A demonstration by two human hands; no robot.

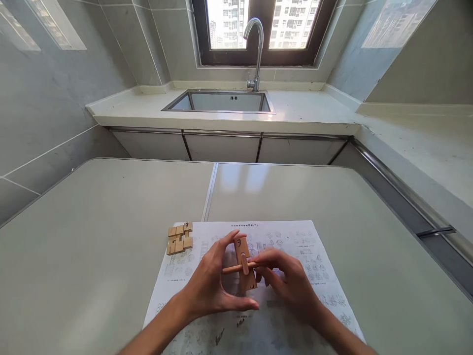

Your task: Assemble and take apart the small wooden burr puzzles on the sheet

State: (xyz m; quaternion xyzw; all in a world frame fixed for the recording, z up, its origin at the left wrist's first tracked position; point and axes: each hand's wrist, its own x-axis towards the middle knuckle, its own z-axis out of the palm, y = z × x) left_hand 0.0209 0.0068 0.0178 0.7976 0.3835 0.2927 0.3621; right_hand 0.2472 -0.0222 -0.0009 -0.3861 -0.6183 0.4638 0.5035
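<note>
Tan numbered wooden block (249, 282): between hands, over white printed paper sheet (271, 328).
Left-hand grip (205, 286): touches far end; closure unclear.
Right-hand grip (290, 273): pinches slim brown wooden rod (230, 269).
Sound technique: brace block, guide rod straight.

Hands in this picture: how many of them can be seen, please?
2. The left hand curves around the wooden block, touching its far end; the right hand holds the wooden stick at its right end. No others show.

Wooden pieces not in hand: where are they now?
In the head view, the wooden pieces lie at the far-left corner of the printed sheet, beyond and left of the left hand.
</note>
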